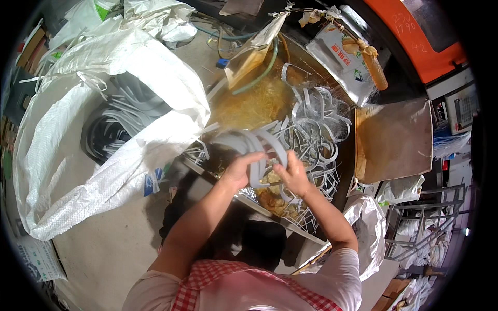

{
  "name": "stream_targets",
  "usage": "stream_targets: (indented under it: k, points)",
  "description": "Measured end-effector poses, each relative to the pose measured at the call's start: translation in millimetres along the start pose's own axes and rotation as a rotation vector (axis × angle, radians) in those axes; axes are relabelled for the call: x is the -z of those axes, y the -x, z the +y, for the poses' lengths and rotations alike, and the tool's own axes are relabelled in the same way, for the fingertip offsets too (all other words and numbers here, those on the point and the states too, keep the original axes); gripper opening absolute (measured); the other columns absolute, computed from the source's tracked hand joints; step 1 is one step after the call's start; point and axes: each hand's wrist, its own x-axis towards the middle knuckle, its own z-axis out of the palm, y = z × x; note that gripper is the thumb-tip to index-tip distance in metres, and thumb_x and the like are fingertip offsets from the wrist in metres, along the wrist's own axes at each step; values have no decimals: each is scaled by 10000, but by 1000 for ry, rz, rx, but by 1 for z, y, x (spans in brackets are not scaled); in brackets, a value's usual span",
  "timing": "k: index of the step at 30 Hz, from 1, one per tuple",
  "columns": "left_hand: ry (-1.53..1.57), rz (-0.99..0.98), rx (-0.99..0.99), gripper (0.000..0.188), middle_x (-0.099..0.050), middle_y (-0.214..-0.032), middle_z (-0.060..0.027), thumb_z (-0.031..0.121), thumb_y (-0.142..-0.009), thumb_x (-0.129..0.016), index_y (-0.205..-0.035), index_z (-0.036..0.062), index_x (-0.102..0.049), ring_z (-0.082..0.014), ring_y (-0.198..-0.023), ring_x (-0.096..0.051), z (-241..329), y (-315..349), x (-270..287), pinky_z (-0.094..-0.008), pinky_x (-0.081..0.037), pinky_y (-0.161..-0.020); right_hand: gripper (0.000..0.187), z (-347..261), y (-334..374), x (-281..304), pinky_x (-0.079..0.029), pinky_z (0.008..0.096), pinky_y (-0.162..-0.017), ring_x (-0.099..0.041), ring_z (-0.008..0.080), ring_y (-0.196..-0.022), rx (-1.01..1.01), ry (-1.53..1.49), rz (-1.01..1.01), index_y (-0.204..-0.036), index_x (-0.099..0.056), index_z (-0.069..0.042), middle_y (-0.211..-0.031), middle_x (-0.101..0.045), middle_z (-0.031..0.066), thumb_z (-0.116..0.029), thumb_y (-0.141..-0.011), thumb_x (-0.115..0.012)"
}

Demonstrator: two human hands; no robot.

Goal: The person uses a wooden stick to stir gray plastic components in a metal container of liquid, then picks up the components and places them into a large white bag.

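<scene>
My left hand (239,172) grips several grey, curved plastic strips (254,175) above the near part of a shallow wet bin (311,236). My right hand (294,175) has its fingers closed round the right-hand curved strip (278,147) of the same bunch. The bunch's far end is smeared by motion. Under and beyond my hands, a tangle of similar pale strips (321,122) fills the bin's right side. Brownish liquid (249,106) covers its left part. Left of my hands, a large white woven sack (176,85) gapes, with many grey curved strips (124,98) inside.
A green hose (263,75) reaches into the bin beside a stained upright board (252,57). To the right stands a brownish panel (394,140). An orange machine (420,39) rises at the back right. White sacks (365,228) lie near my right elbow.
</scene>
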Motion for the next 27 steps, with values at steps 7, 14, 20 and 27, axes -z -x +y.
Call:
stream_targets:
  k: [7, 14, 20, 27]
  points:
    - [-124, -102, -2, 446, -546, -1094, -128, 90, -783, -560, -1200, 11, -425, -213, -1005, -527, -7, 3, -2, -333, -419, -879, 538, 17, 6, -20, -400, 388, -801, -487, 359, -921, 371, 189, 36, -1163, -428, -17, -1049, -508, 205, -200, -700, -632]
    - [-307, -419, 103, 499, -578, -1021, -170, 24, -722, -615, -1181, -25, -426, -255, -918, -582, -5, 7, -11, -371, -457, -836, 665, -18, -23, 42, -311, 410, -948, -368, 339, -1166, 571, 708, 406, -1237, -387, -57, -1250, -399, 195, -167, -650, -679]
    - [-274, -630, 467, 597, -576, -1031, -194, 51, -652, -657, -1192, -29, -415, -277, -926, -583, -24, 19, -24, -377, -453, -852, 542, 11, -58, 20, -242, 388, -1000, -327, 309, -1217, 308, -87, -236, -1245, -414, -96, -1231, -446, 174, -282, -760, -567]
    - [-105, -599, 448, 675, -580, -991, -220, 264, -676, -656, -1205, -53, -383, -292, -851, -604, 4, 18, -25, -346, -507, -741, 405, 22, -58, 16, -437, 324, -801, -570, 210, -892, 168, -15, -189, -1098, -541, -47, -983, -599, 129, -144, -707, -580]
